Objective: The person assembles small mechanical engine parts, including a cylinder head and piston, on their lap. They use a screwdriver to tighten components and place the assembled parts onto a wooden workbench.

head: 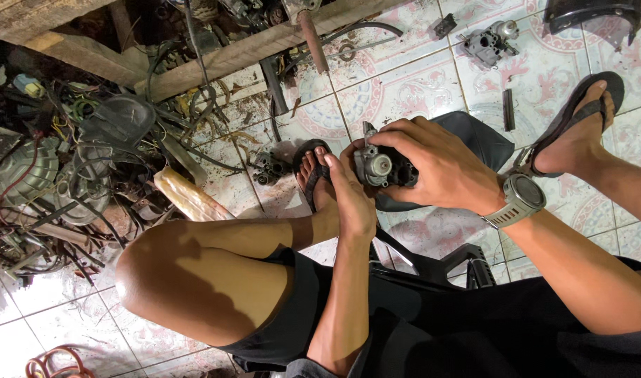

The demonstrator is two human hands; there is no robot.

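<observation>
1. You are holding a small grey metal carburettor body (380, 166) in the air in front of your knees, above the black seat pad (485, 140) lying on the tiled floor (404, 91); its round bore is facing up toward you
2. Your right hand (432, 164) is wrapping over the top and far side of it, fingers curled shut around the casting, a grey wristwatch (522, 199) sitting on that wrist
3. Your left hand (352, 196) is pressing against its near side, fingers mostly straight, fingertips touching the part; I cannot tell if it is gripping or only steadying
4. Risk: the part is hanging over bare tile and your sandalled left foot (313, 171), so a slipping grip is likely sending it onto toes or chipping the casting
5. Risk: any small loose piece coming off it is probably rolling into the heap of engine scrap (61, 182) and wires at the left, hard to find again
6. Risk: a second carburettor-like part (492, 43) is lying well apart at the top near your right foot (580, 133), so pieces could be getting mixed up
7. Greasy fingers could be making the hold less sure; I cannot tell how oily they are
</observation>
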